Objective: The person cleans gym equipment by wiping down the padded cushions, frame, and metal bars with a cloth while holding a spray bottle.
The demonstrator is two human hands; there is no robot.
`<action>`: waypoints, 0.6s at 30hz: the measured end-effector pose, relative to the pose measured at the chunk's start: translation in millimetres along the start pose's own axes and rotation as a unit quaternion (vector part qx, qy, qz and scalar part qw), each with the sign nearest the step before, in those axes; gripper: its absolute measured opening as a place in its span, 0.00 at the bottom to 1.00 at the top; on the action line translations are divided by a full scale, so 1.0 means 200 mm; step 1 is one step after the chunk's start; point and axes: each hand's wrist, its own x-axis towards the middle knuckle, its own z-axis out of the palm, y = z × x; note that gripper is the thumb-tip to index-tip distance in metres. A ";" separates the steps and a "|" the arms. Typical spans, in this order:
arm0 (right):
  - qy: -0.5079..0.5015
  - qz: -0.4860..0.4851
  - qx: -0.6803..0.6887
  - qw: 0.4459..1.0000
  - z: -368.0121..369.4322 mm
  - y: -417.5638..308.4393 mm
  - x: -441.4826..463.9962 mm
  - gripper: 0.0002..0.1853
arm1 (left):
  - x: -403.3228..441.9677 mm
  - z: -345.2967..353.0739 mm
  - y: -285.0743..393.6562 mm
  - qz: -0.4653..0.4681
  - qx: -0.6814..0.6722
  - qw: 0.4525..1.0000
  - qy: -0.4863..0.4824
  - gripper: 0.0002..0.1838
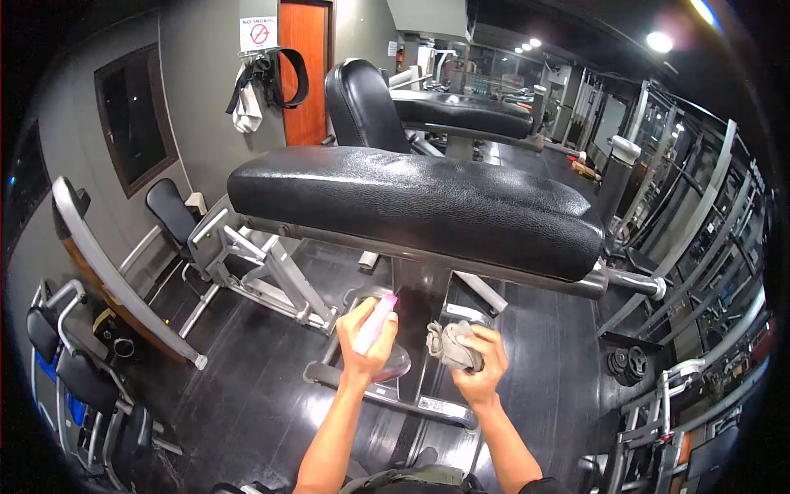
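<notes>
My left hand [357,350] is closed around the neck of a spray bottle [397,363] with a pale head and a pink tip; its clear body hangs below the fingers. In my right hand [485,366] is a crumpled grey cloth [454,346], gripped between thumb and fingers. Both hands are below and in front of a long black padded bench [411,202], apart from its cushion. Light reflects off the pad's textured top. The bench's metal frame [448,407] stands on the floor behind the hands.
A second black bench with a backrest [360,103] stands behind. Exercise machines [255,267] line the left, and racks [699,206] line the right. Weight plates [627,365] lie on the dark floor at right. Belts [290,78] hang on the wall beside an orange door [304,74].
</notes>
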 end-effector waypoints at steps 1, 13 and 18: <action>0.004 -0.011 -0.017 1.000 0.01 -0.01 0.03 0.25 | -0.01 -0.02 -0.01 -0.012 -0.012 1.000 -0.003 0.08; 0.018 -0.040 -0.165 0.985 0.44 0.07 0.18 0.30 | -0.12 -0.21 -0.03 -0.073 -0.080 0.993 -0.051 0.15; -0.061 -0.030 -0.163 0.984 0.35 0.10 0.08 0.30 | -0.11 -0.24 -0.03 -0.078 -0.081 0.992 -0.053 0.14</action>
